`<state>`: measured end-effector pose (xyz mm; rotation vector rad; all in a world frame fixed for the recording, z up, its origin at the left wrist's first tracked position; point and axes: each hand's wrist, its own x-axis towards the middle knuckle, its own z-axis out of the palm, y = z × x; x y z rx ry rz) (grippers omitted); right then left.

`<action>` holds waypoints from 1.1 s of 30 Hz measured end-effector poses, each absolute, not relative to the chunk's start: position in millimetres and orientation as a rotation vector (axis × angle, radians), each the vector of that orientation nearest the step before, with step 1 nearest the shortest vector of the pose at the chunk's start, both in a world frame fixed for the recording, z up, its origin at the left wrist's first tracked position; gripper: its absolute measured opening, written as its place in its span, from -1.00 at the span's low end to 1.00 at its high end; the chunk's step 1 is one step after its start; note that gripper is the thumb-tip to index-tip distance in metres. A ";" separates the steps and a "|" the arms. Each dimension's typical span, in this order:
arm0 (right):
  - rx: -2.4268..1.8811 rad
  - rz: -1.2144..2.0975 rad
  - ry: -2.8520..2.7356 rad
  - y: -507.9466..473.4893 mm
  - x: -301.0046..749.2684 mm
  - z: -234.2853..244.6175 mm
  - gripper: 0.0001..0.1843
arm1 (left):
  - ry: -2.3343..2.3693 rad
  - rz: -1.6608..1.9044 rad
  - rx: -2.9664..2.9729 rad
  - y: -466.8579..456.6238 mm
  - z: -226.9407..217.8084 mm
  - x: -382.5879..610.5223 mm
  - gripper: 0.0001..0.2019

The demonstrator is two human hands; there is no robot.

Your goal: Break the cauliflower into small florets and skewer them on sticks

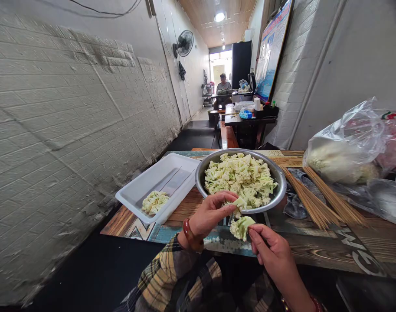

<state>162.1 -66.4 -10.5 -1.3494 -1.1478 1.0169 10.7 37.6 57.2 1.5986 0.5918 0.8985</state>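
My left hand, with a reddish-brown bangle at the wrist, pinches a small cauliflower piece at the near rim of a metal bowl. In my right hand, thumb and fingertips are closed on the stem side of a pale green cauliflower floret, just below the left fingertips. A thin dark line runs between the two pieces; it may be a skewer, but I cannot make it out clearly. Many cut cauliflower florets are heaped in the bowl.
Left of the bowl, a white plastic tray holds a small cluster of skewered cauliflower. Bamboo skewers lie on a dark cloth at right, beside plastic bags of cauliflower. A person sits far back.
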 end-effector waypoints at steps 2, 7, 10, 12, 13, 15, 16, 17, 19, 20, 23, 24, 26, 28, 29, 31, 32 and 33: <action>-1.348 1.011 -1.142 -67.0 162.3 -11.0 -0.63 | 0.625 0.972 1.749 38.8 58.9 9.8 -0.89; -1.342 1.043 -1.036 -67.9 162.6 -14.4 -0.62 | 0.878 1.160 2.012 39.7 58.8 11.4 -0.91; -1.286 1.071 -0.946 -67.0 162.4 -15.4 -0.64 | 0.824 1.139 1.885 37.9 56.2 14.7 -0.90; -1.256 1.079 -0.905 -66.5 162.2 -14.8 -0.66 | 0.760 1.125 1.768 36.1 54.3 17.4 -0.93; -1.248 1.087 -0.896 -66.4 162.0 -14.1 -0.66 | 0.725 1.114 1.714 35.3 53.4 18.8 -0.94; -1.241 1.105 -0.897 -66.2 161.1 -12.3 -0.65 | 0.688 1.100 1.658 33.8 51.9 21.7 -0.95; -1.240 1.113 -0.906 -66.1 160.4 -11.5 -0.65 | 0.697 1.107 1.664 33.2 51.4 23.1 -0.95; -1.240 1.117 -0.917 -66.0 159.5 -10.9 -0.64 | 0.726 1.123 1.689 32.6 50.9 24.5 -0.94; -1.240 1.114 -0.948 -65.6 157.7 -10.3 -0.63 | 0.820 1.165 1.754 31.4 50.0 27.2 -0.93; -1.242 1.105 -0.964 -65.4 157.0 -10.3 -0.62 | 0.865 1.182 1.772 30.7 49.5 28.5 -0.91; -1.261 1.057 -1.001 -64.8 156.8 -10.9 -0.61 | 0.910 1.147 1.734 27.5 48.3 31.7 -0.88; -1.276 1.024 -1.018 -64.6 157.5 -11.1 -0.61 | 0.914 1.120 1.688 26.1 48.4 32.4 -0.87; -1.321 0.928 -1.076 -64.1 159.9 -11.1 -0.61 | 0.920 1.059 1.582 23.3 50.0 33.1 -0.85; -1.380 0.801 -1.158 -63.3 162.9 -10.8 -0.62 | 0.915 1.015 1.512 20.6 53.3 33.0 -0.83; -1.408 0.732 -1.201 -62.7 164.3 -10.6 -0.63 | 0.904 1.000 1.496 19.5 55.2 32.9 -0.82; -1.448 0.590 -1.277 -61.4 166.3 -10.3 -0.64 | 0.879 0.983 1.466 17.8 58.3 32.9 -0.79; -1.457 0.527 -1.310 -60.6 166.9 -10.2 -0.65 | 0.872 0.982 1.445 17.3 59.3 33.0 -0.76; -1.459 0.476 -1.337 -60.0 167.3 -10.1 -0.66 | 0.870 0.981 1.423 17.1 59.7 33.2 -0.74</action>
